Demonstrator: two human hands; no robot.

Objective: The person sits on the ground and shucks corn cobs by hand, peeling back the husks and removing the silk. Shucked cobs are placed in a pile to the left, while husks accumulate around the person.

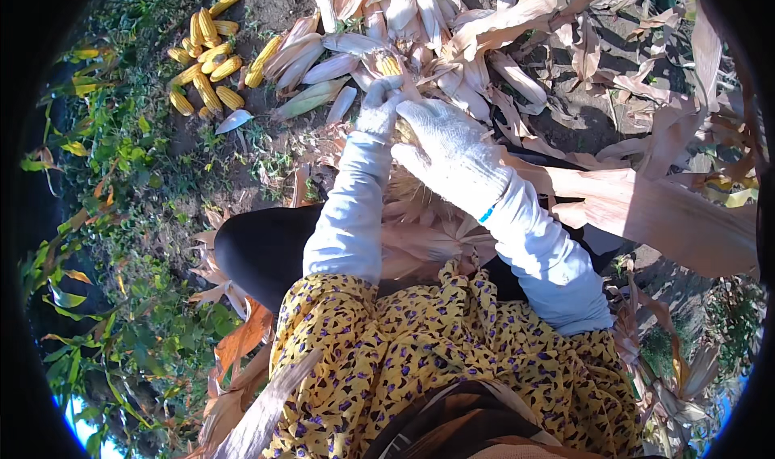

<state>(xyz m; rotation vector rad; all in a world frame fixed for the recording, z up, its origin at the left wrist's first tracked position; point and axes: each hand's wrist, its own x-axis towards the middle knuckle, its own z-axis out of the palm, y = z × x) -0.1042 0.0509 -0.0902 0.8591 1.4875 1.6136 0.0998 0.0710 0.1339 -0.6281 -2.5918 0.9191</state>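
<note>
Both my hands wear white knitted gloves and meet around a partly husked ear of corn (389, 66). Yellow kernels show just beyond my fingertips, while the gloves hide much of the ear. My left hand (378, 105) has its fingers curled in at the ear's near left side. From the right, my right hand (451, 147) closes over the ear and its dry husk, back of the hand upward. A heap of unhusked corn ears (402, 17) with pale, dry husks lies directly beyond both hands.
Several bare yellow corn cobs (209, 65) are piled on the soil at the upper left. One husked cob (262, 62) lies beside the heap. Long dry corn leaves (654, 217) stretch across the right side. Loose husks (418, 247) lie between my legs. Green plants (133, 156) grow leftward.
</note>
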